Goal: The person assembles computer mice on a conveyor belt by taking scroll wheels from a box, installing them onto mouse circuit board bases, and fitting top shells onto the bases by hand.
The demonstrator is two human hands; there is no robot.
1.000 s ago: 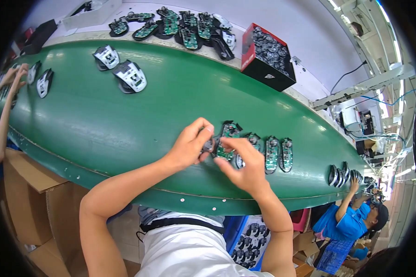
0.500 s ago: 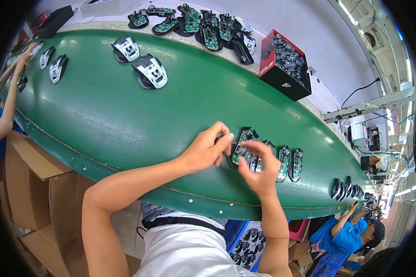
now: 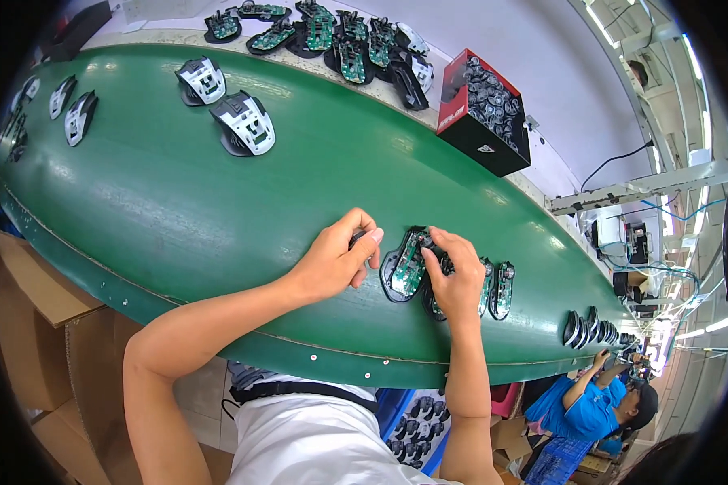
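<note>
My left hand (image 3: 338,252) hovers over the green conveyor belt, fingers curled around a small dark part (image 3: 356,239) that is mostly hidden in the grip. Just right of it lies an open computer mouse base (image 3: 404,273) with a green circuit board on a black shell. Thumb and fingertips of my right hand (image 3: 455,273) are pinched together at the upper right end of that board; whatever is between them is too small to make out. More mouse bases (image 3: 502,291) with boards stand in a row to the right, some partly covered by my right hand.
A red and black box (image 3: 493,113) full of small dark round parts stands on the far ledge, beside several mouse bases (image 3: 353,58). White and black mouse shells (image 3: 245,125) lie at the left. A co-worker in blue (image 3: 588,408) sits at the right. Cardboard boxes (image 3: 97,356) stand below left.
My right hand has come down onto the upper end of the mouse base, its fingers closing. My left hand stays closed beside it. A co-worker's hands at far left have left the belt.
</note>
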